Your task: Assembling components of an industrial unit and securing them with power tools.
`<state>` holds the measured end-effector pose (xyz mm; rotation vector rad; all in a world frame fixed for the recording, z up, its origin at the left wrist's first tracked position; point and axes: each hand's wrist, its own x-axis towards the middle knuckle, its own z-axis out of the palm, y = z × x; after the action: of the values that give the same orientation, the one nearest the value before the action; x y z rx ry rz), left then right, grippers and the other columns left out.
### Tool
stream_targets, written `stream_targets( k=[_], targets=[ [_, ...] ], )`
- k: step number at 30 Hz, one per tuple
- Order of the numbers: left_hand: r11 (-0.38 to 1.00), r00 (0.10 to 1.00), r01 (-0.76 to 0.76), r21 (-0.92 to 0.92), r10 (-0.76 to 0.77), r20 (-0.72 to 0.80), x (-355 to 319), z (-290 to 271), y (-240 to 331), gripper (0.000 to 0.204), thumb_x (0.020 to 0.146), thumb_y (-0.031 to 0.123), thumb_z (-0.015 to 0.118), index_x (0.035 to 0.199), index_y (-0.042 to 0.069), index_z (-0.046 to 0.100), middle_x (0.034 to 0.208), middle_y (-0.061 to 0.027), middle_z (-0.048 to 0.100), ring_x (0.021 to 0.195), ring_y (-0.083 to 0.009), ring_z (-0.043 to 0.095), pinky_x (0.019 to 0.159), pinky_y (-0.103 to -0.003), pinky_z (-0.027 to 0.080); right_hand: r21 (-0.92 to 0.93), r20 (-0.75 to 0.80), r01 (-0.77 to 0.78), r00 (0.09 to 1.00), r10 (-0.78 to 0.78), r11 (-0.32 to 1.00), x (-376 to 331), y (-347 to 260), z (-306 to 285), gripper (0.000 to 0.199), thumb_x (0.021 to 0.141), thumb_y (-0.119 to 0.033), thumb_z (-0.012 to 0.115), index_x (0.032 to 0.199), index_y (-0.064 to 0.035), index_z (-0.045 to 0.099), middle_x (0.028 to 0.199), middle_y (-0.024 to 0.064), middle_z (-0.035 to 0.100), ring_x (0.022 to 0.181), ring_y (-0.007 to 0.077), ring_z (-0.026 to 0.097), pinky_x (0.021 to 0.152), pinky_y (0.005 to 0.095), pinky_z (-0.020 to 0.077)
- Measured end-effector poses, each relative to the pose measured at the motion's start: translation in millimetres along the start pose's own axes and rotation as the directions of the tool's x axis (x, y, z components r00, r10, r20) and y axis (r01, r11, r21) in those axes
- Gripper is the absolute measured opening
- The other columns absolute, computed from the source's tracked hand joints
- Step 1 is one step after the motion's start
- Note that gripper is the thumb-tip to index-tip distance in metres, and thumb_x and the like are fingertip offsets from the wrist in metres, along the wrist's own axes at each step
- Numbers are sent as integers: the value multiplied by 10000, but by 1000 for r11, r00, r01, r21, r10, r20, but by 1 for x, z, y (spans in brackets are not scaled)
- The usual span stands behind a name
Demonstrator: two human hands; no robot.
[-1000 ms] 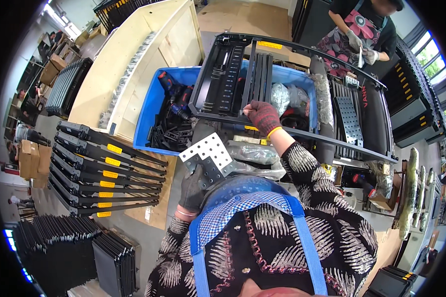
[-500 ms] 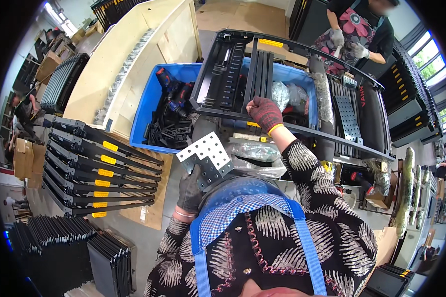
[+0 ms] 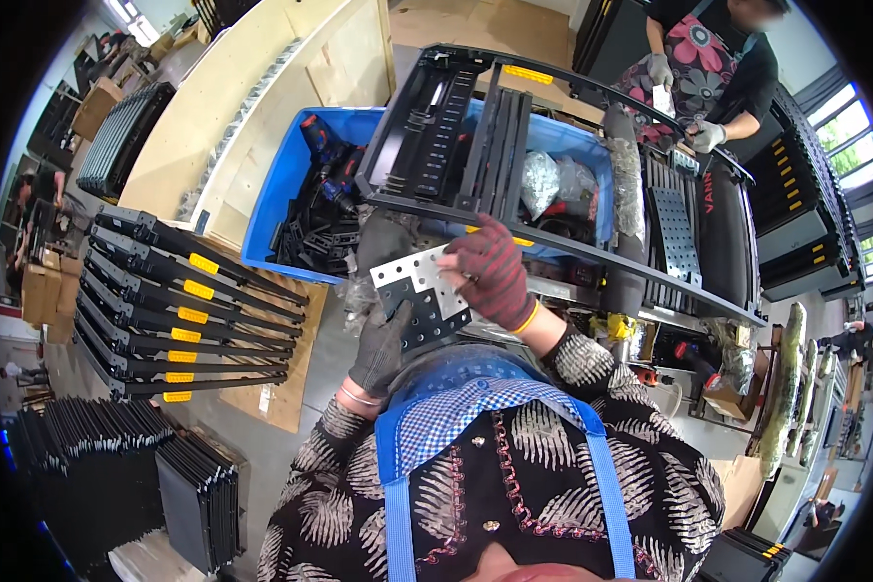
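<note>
At centre frame, your 2 gloved hands, left hand (image 3: 380,344) and right hand (image 3: 492,274), clamp a perforated L-shaped metal bracket (image 3: 422,296); its lower edge is hidden.

We see a silvery white perforated plate (image 3: 419,278) over a black perforated plate (image 3: 427,320), the left hand (image 3: 378,349) in a dark grey glove, the right hand (image 3: 490,276) in a red and black striped glove with a yellow cuff. The bin (image 3: 281,199) is bright blue, the frame (image 3: 456,126) black with yellow tags, the stacked rails (image 3: 179,306) black with yellow labels, the apron (image 3: 456,407) blue checked over a black leaf-print shirt (image 3: 592,485)
</note>
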<state>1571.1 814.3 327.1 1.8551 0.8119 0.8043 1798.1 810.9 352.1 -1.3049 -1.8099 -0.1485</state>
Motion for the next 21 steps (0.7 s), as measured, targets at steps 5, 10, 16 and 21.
stream_targets(
  k=[5,10,16,21],
  targets=[
    [820,939,342,-459,-287,187,18,61,18,306,958,132,494,1234,1,517,1123,-88,592,964,-145,573,847,-279,460,11,116,-95,989,93,995,-30,2,-41,233,646,-241,750,852,-171,665,852,6,620,876,252,588,986,488,375],
    [945,944,-215,248,136,302,29,111,40,339,968,179,493,1242,-21,501,1100,-63,599,952,-130,574,840,-270,464,-32,81,-126,988,128,991,-67,31,-105,258,641,-270,756,837,-161,629,835,-8,612,876,251,583,988,489,375],
    [988,904,-143,-51,151,399,43,177,83,862,721,313,776,1352,-57,320,1063,-255,576,920,-387,581,777,-410,473,-185,-7,56,998,-58,981,-107,48,-183,221,673,-200,743,829,-146,595,825,-11,607,872,239,583,984,481,381],
    [947,940,76,-312,36,339,40,224,117,388,899,141,583,1218,-58,486,1118,-175,589,1018,-273,590,857,-301,477,-199,-228,-254,951,207,947,-156,100,-240,234,736,-82,688,939,-119,577,832,10,612,796,214,598,906,428,448]
  ],
)
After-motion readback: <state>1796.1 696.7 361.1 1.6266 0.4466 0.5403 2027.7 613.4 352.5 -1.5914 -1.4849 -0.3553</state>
